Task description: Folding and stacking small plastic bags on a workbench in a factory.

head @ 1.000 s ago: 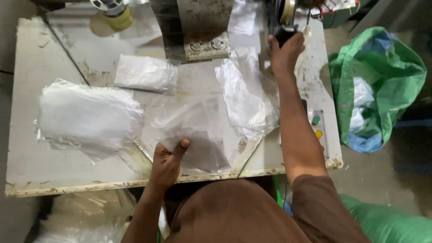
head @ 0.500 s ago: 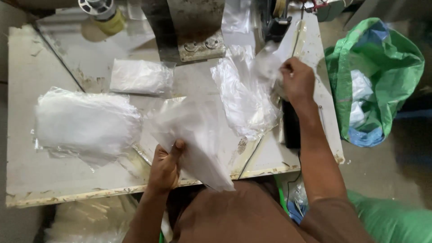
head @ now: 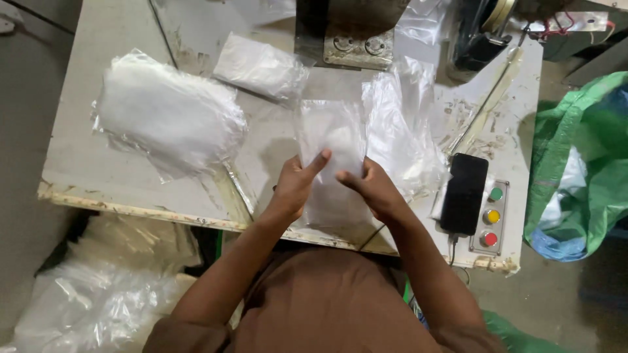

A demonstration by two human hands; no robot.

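Bench (head: pixel 111 176): pale, worn top; near edge chipped, running under both forearms.
Sack (head: pixel 582 163): green, off the right edge, on the floor, well apart from the work.
Stack (head: pixel 167 117): clear bags piled toward the left edge, bare bench around it.
Loose film (head: pixel 402 124): crumpled just right of the held bag, touching it.
Packet (head: pixel 260 65): small, white, near the far edge beside the metal machine base (head: pixel 347 33).
Bag (head: pixel 333 157): clear, flat, near the middle of the near edge, long side pointing away.
Phone (head: pixel 464 193): dark, by the right edge, beside the button panel (head: pixel 490 216).
Left hand (head: pixel 296 186): closed on the bag's left side, thumb on top.
Right hand (head: pixel 371 189): pinching the bag's right side, fingers together on the film.
Doing it well: even pinch on both sides, film kept flat and taut, clear of the loose film.
Open room: bare patch between stack and bag; tight on the right, toward phone and panel.
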